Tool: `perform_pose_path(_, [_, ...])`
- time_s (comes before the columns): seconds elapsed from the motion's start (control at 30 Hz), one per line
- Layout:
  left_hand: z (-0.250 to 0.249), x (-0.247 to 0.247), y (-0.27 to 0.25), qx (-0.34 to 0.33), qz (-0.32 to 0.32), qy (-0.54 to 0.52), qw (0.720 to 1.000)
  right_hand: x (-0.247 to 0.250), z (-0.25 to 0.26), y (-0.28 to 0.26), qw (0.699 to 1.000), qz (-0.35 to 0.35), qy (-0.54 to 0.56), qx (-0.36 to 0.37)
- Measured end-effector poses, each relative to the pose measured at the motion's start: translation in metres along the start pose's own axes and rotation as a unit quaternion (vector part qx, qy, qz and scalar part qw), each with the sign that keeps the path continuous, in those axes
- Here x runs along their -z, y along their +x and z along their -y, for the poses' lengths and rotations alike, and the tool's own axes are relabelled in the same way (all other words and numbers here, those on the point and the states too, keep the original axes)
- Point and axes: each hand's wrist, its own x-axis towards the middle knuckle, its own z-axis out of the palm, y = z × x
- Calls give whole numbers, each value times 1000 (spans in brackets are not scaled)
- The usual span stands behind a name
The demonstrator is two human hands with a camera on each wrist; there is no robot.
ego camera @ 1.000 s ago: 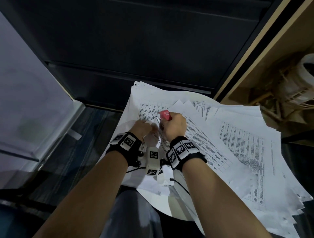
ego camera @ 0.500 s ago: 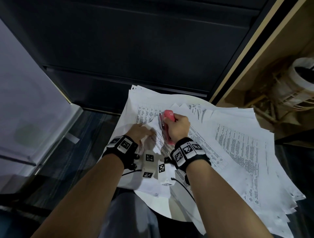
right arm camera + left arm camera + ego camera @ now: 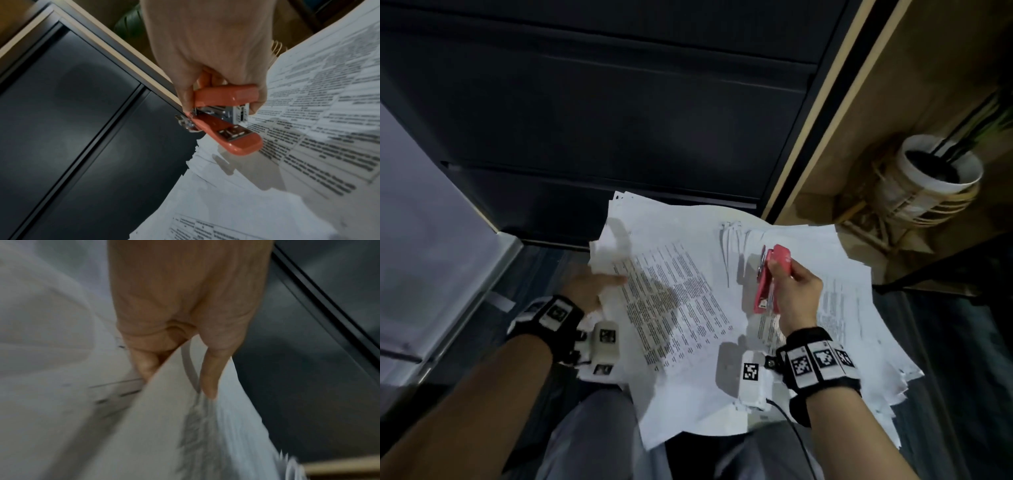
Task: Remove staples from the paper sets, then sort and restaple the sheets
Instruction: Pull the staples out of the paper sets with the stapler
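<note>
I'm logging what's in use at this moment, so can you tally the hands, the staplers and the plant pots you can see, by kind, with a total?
Hands: 2, the left hand gripping printed sheets, the right hand gripping the stapler.
Staplers: 1, the pink stapler.
Plant pots: 1, the white pot.
Total: 4.

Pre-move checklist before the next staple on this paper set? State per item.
1. Stapler in hand: ok, the right hand grips it.
2. Stapler mouth free: ok, it gapes with no sheet inside, held above the spread papers.
3. Set in hand: ok, the left hand pinches the printed set at its edge, fingers on the sheets.
4. Sheet edges squared: not ok, the set hangs curled and fanned.
5. Old staple out: cannot tell, too blurred.
6. Staples loaded: cannot tell.
</note>
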Motion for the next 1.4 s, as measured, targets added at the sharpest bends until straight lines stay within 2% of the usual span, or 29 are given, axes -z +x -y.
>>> perform_pose_path(0.03, [8,-2,-8,24,23,10,999,5,2,-1,1000,-4,4,0])
perform_pose_path(0.07, [14,-4,-12,21,15,39,999,10,5,-4,1000,-6,6,1])
perform_pose_path(0.13, [13,-5,-17,-25,-73,118,990,18,9,-8,1000,-6,11,9])
perform_pose_path(0.2, [-6,-2,-22,-107,-173,181,962,26,13,-12,1000,-3,21,19])
perform_pose_path(0.23, [-21,1,-27,-174,-206,196,943,30,14,-13,999,-4,28,23])
perform_pose_path(0.33, [-74,9,-50,-374,-266,243,854,40,22,-19,998,-13,46,35])
perform_pose_path(0.37, [-92,9,-60,-415,-279,226,836,42,25,-20,998,-14,53,37])
perform_pose_path(0.47, [-133,8,-81,-473,-297,158,814,47,35,-25,997,-19,66,39])
perform_pose_path(0.53, [-147,9,-85,-471,-307,140,815,49,40,-28,997,-21,70,40])
perform_pose_path(0.63, [-159,5,-85,-461,-297,61,834,56,48,-30,996,-21,72,50])
perform_pose_path(0.77, [-162,-22,-93,-448,-244,-20,860,74,60,-32,992,-42,92,70])
perform_pose_path(0.83, [-152,-50,-89,-415,-206,-6,886,85,67,-30,989,-58,101,87])
perform_pose_path(0.93, [-117,-105,-68,-321,-125,41,938,104,78,-26,983,-81,113,115])
perform_pose_path(1.07, [-71,-179,-55,-241,-46,113,963,132,82,-18,979,-100,107,141])
perform_pose_path(1.17, [-46,-217,-45,-202,-33,191,960,148,73,-9,981,-105,86,139])
perform_pose_path(1.23, [-31,-227,-35,-178,-47,270,945,151,62,-4,985,-100,69,125])
perform_pose_path(1.3, [-20,-226,-26,-162,-47,354,920,147,47,2,989,-93,50,105])
perform_pose_path(1.4, [-12,-206,-13,-152,-81,474,864,132,20,11,994,-71,-20,75])
